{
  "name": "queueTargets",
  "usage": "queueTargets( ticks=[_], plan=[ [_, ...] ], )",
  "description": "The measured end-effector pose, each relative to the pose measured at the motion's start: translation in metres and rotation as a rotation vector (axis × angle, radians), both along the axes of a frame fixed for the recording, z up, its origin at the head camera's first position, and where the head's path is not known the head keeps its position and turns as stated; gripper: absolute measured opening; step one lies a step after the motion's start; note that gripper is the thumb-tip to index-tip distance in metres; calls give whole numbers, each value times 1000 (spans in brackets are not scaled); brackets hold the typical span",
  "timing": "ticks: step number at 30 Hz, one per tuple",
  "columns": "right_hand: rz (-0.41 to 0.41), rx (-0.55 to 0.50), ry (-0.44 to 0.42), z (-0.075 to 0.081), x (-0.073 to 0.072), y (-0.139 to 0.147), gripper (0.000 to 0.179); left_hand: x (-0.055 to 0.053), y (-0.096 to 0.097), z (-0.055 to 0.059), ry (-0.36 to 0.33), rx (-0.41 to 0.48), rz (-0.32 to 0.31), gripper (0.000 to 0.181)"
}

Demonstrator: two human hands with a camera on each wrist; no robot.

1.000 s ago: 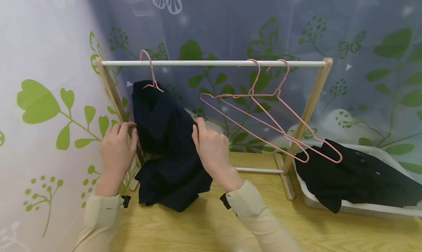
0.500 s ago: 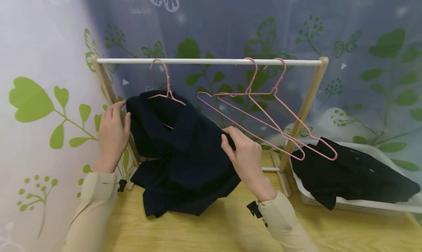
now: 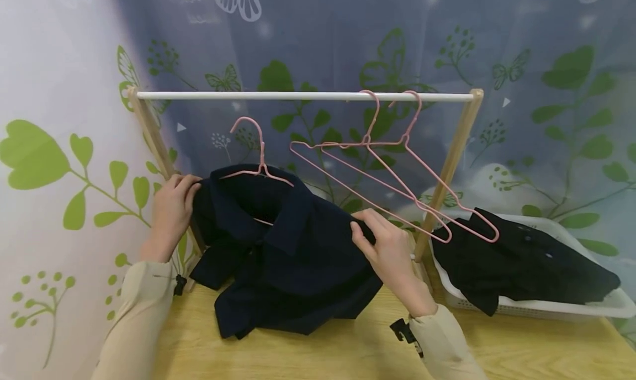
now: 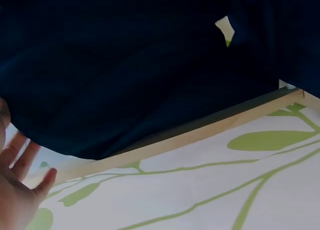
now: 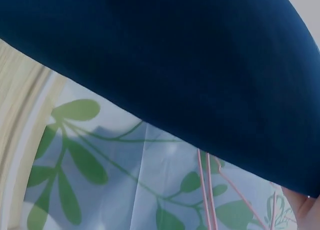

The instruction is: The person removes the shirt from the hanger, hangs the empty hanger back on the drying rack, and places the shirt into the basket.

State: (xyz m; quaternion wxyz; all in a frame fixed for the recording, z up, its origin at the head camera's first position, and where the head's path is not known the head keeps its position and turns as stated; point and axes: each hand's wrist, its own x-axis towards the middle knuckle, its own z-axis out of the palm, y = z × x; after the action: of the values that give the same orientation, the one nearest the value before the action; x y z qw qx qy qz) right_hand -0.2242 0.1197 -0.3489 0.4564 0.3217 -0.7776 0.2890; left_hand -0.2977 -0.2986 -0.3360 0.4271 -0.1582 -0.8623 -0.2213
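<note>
A dark navy collared shirt (image 3: 318, 258) hangs on a pink wire hanger (image 3: 261, 148), whose hook stands below and in front of the rail, apart from it. My left hand (image 3: 171, 214) pinches the shirt's left shoulder beside the rack's left post. Opposite it, my right hand (image 3: 387, 250) grips the right shoulder between thumb and fingers. In the left wrist view, dark cloth fills the upper part, with my left hand (image 4: 17, 182) at its edge. Only a bit of my right hand (image 5: 302, 207) shows at the cloth's lower corner in the right wrist view.
A rack with a white rail (image 3: 298, 96) and wooden posts stands on the wooden table (image 3: 318, 352). Two bare pink hangers (image 3: 367, 140) hang at the rail's right. Dark clothing (image 3: 526, 264) lies in a white basket (image 3: 551, 309) at the right. A leaf-patterned curtain backs everything.
The hanger's hook has come off the rail and dropped toward me. My right hand has moved right, spreading the shirt wide, so its collar faces me. The left hand stays near the left post.
</note>
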Motion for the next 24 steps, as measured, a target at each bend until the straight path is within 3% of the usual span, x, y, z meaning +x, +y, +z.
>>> queueTargets(
  ticks=[6,14,24],
  plan=[
    [-5,-53,-3,-1,2,16,25,5,2,-6,3,0,-33,14],
    [-82,-97,28,1,6,38,17,15,9,-6,88,10,-68,7],
    [-216,-132,-18,-8,12,71,14,40,31,-2,37,-12,-77,7]
  ],
)
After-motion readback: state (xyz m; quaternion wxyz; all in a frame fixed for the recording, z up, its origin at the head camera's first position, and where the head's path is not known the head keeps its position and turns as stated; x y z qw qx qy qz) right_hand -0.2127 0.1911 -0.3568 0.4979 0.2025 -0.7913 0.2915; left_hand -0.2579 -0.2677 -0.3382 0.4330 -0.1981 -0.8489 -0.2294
